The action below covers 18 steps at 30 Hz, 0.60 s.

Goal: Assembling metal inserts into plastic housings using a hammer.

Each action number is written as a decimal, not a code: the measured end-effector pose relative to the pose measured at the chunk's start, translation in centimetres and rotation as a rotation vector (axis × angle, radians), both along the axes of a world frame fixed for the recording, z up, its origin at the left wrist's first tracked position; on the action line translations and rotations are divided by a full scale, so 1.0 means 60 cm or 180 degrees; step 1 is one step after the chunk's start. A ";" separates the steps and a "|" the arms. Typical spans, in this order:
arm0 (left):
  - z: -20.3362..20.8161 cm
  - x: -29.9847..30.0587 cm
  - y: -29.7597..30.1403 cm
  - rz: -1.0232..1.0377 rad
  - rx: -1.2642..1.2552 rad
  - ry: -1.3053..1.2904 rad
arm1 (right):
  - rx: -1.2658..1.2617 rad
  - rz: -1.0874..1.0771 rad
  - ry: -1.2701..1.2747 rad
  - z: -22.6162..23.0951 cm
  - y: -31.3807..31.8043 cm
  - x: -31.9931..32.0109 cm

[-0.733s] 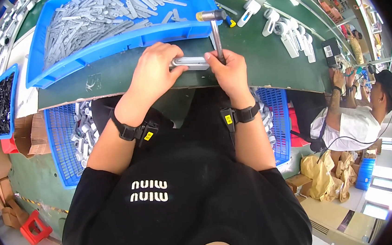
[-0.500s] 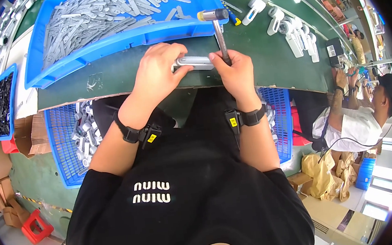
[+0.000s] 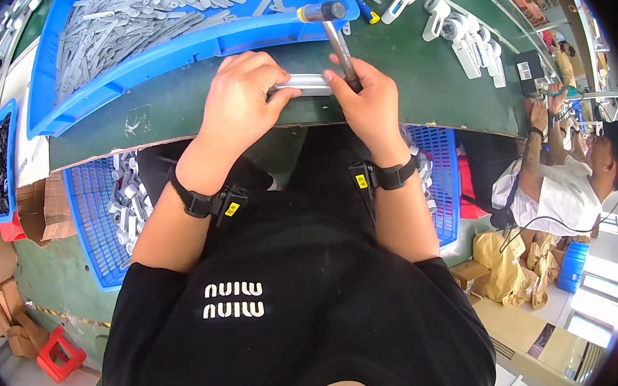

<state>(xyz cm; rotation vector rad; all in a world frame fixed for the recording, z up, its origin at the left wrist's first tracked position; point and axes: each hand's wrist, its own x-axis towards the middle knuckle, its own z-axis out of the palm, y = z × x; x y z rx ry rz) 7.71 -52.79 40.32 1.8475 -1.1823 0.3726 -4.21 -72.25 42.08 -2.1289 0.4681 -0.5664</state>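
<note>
My left hand [image 3: 245, 88] is closed around one end of a long grey-white plastic part [image 3: 307, 84], held over the near edge of the green bench. In my right hand [image 3: 371, 99] is a mallet [image 3: 339, 47], gripped low on its metal handle. Its head, dark at one end and yellowish at the other, points up near the rim of the blue tray. The right thumb and fingers also touch the other end of the plastic part. What lies under the left palm is hidden.
A blue tray [image 3: 151, 66] of flat grey strips stands beyond my hands. Finished-looking white parts [image 3: 469, 46] lie at the right, a yellow-and-blue tool [image 3: 368, 11] beside the tray. Blue baskets [image 3: 95, 226] hold more parts below. A person in white [image 3: 552, 197] works at far right.
The plastic part has turned in my hands, showing a different side with a groove. The mallet head has shifted slightly left and up in the view.
</note>
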 end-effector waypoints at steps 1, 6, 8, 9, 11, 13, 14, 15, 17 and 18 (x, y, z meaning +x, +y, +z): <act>0.001 0.000 0.001 0.0012 0.0065 -0.0017 | -0.0064 0.0040 -0.0057 -0.001 -0.001 0.001; 0.003 -0.003 0.001 0.0036 0.0140 -0.0081 | 0.0172 0.0226 0.0236 -0.008 -0.013 -0.001; 0.010 -0.010 0.000 0.0023 0.0172 -0.0094 | 0.0232 0.0249 0.0270 -0.008 -0.015 -0.003; 0.016 -0.017 -0.002 0.0149 0.0360 -0.0120 | 0.0224 0.0255 0.0257 -0.008 -0.014 -0.003; 0.027 -0.029 -0.012 0.0269 0.0556 -0.0154 | 0.0223 0.0255 0.0237 -0.010 -0.012 -0.003; 0.036 -0.040 -0.028 0.0318 0.0616 -0.0466 | 0.0049 0.0238 0.0218 -0.012 -0.012 -0.002; 0.035 -0.042 -0.035 0.0210 0.0622 -0.0479 | 0.0055 0.0248 0.0209 -0.013 -0.012 -0.001; 0.029 -0.043 -0.037 0.0220 0.0631 -0.0488 | 0.0071 0.0260 0.0208 -0.014 -0.012 -0.002; 0.020 -0.042 -0.040 0.0094 0.1007 -0.0144 | 0.0097 0.0262 0.0201 -0.015 -0.013 -0.001; 0.018 -0.040 -0.040 0.0093 0.1018 -0.0152 | 0.0123 0.0258 0.0194 -0.015 -0.013 0.000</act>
